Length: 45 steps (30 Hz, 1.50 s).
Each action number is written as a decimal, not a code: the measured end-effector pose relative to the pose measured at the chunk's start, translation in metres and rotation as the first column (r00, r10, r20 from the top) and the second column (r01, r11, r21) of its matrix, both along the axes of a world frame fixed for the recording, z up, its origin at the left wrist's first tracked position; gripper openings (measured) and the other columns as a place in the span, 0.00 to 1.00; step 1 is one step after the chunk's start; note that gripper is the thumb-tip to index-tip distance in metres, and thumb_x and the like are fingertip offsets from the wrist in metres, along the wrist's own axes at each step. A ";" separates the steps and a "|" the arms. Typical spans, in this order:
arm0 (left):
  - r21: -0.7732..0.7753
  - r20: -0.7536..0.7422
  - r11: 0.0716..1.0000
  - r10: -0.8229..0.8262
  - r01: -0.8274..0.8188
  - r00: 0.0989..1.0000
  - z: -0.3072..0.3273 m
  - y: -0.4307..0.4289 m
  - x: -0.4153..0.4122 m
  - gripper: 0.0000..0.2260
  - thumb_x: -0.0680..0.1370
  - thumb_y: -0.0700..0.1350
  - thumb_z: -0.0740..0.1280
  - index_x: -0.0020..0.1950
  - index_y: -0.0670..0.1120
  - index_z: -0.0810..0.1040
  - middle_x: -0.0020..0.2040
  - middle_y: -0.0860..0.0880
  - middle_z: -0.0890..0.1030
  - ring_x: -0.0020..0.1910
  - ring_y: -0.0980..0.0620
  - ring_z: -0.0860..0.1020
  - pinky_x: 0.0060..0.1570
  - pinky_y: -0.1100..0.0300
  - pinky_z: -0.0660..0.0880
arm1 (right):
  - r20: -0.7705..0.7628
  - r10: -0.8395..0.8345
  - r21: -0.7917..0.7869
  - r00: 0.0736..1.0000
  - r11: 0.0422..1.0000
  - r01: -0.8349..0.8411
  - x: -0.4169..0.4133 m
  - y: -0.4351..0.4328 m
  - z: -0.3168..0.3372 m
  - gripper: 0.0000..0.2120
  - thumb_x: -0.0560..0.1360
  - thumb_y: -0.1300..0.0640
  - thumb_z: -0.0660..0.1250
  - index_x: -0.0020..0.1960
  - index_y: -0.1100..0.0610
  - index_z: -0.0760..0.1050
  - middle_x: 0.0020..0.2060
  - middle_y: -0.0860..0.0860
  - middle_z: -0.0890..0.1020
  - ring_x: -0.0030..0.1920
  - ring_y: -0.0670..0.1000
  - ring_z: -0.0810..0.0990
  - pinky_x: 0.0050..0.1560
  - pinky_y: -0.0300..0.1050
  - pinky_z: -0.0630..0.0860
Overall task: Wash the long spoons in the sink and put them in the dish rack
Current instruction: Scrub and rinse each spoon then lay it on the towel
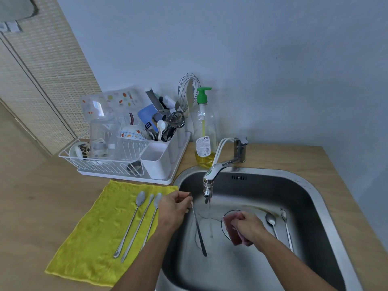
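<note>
Wooden counter [294,156] runs along a plain pale wall, and its right edge passes close to the sink. The sink [273,192] is a rounded stainless steel basin. The steel floor near the person is the open room. A white wire dish rack [98,162] sits at the sink's back-left corner, packed with cups, a whisk and cutlery. Its white plastic cup at the front corner looks free.

A fuzzy yellow towel [88,238] lies flat in front of the rack, with its right edge at the sink rim. The soap bottle [204,131] is clear with a green pump and yellow liquid. The label is too small to read. The chrome faucet [218,166] has a thin stream running.

The left hand [173,208] has its fingers curled, pinching the bowl end of a long spoon [198,229] at the sink's left edge, with the handle hanging down into the basin. The right hand [248,227] is curled around a pinkish sponge [231,224] over the drain.

Three spoons [137,227] lie side by side on the towel. Two more spoons [271,221] lie on the sink floor at the right.
</note>
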<state>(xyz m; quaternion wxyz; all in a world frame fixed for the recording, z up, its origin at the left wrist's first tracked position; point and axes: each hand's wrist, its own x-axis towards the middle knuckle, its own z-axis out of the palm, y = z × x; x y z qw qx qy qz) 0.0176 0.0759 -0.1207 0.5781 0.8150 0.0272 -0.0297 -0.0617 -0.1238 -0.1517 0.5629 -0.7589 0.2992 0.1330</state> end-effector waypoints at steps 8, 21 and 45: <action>-0.129 -0.022 0.989 0.066 -0.069 0.998 0.018 0.024 0.021 0.04 0.75 0.36 0.69 0.47 0.42 0.83 0.32 0.45 0.80 0.25 0.59 0.73 0.27 0.70 0.73 | -0.005 -0.113 0.012 0.994 0.994 0.113 0.008 -0.001 -0.007 0.06 0.73 0.58 0.64 0.44 0.54 0.80 0.38 0.54 0.85 0.39 0.57 0.83 0.32 0.44 0.77; 0.107 -0.148 0.994 0.049 -0.033 0.988 0.034 0.158 0.090 0.02 0.74 0.38 0.71 0.42 0.41 0.81 0.35 0.43 0.79 0.32 0.52 0.76 0.31 0.68 0.75 | -0.023 -0.300 0.170 0.954 0.939 0.300 0.016 0.004 -0.009 0.05 0.74 0.62 0.63 0.48 0.57 0.77 0.45 0.60 0.82 0.48 0.61 0.82 0.44 0.62 0.81; 0.546 0.102 0.837 -0.098 0.026 0.990 0.013 0.056 0.049 0.15 0.76 0.50 0.68 0.30 0.45 0.75 0.27 0.50 0.76 0.33 0.49 0.75 0.35 0.58 0.65 | 0.029 -0.351 0.265 0.936 0.906 0.331 0.002 -0.021 0.010 0.08 0.76 0.61 0.64 0.55 0.56 0.76 0.46 0.58 0.83 0.43 0.57 0.84 0.36 0.50 0.83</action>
